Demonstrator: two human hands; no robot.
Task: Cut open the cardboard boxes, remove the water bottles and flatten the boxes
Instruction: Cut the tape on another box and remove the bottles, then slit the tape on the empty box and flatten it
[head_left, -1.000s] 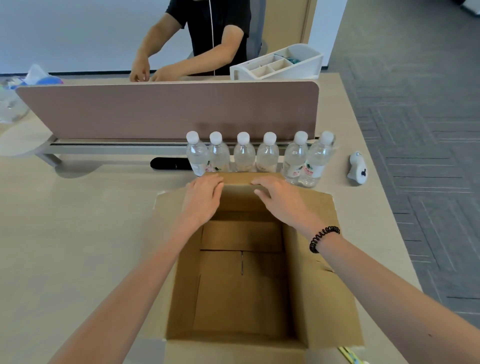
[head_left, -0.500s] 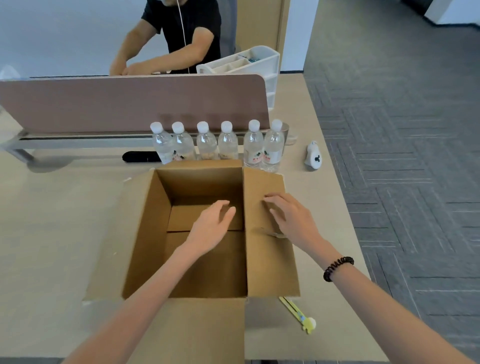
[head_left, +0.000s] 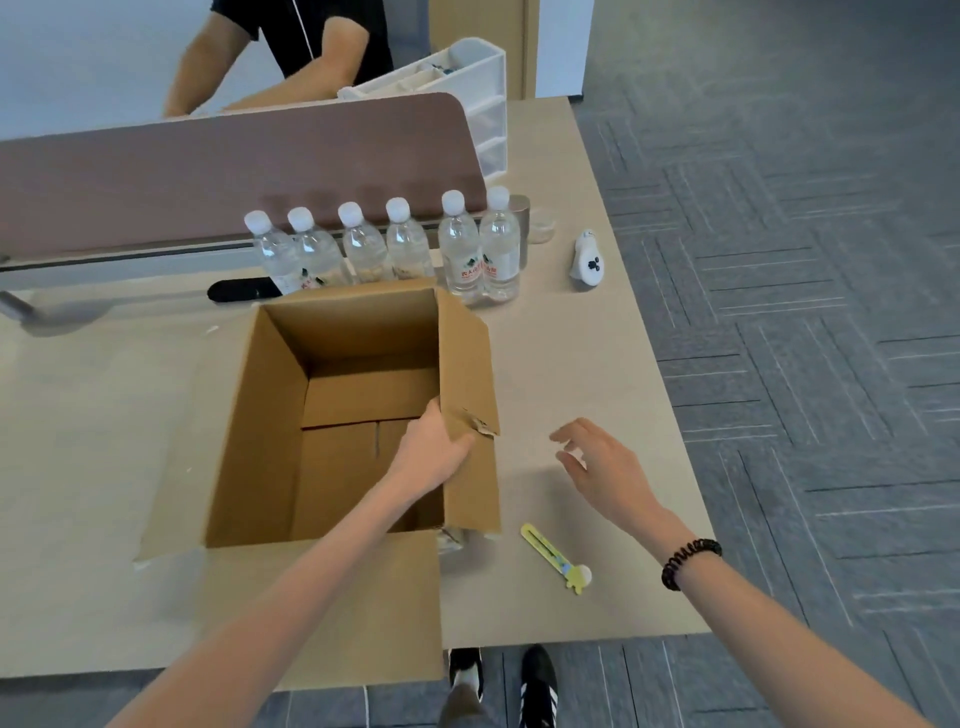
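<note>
Cardboard box (head_left: 343, 415) right wall gripped by left hand (head_left: 434, 449); right hand (head_left: 605, 465) hovers loosely open, holding nothing.

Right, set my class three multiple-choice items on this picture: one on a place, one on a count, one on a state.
1. Where does the yellow cutter lie relative to the cardboard box?
A) inside it
B) on the table, to its right
C) behind it

2. How many water bottles stand along the divider?
A) four
B) six
C) eight

3. What is the left hand doing?
A) gripping the box's right wall
B) lying flat on the table
C) holding a bottle

Answers: 1 B, it lies on bare tabletop beside the right wall; 2 B, six white caps in one row; 3 A, its fingers curl round that wall's edge.
</note>
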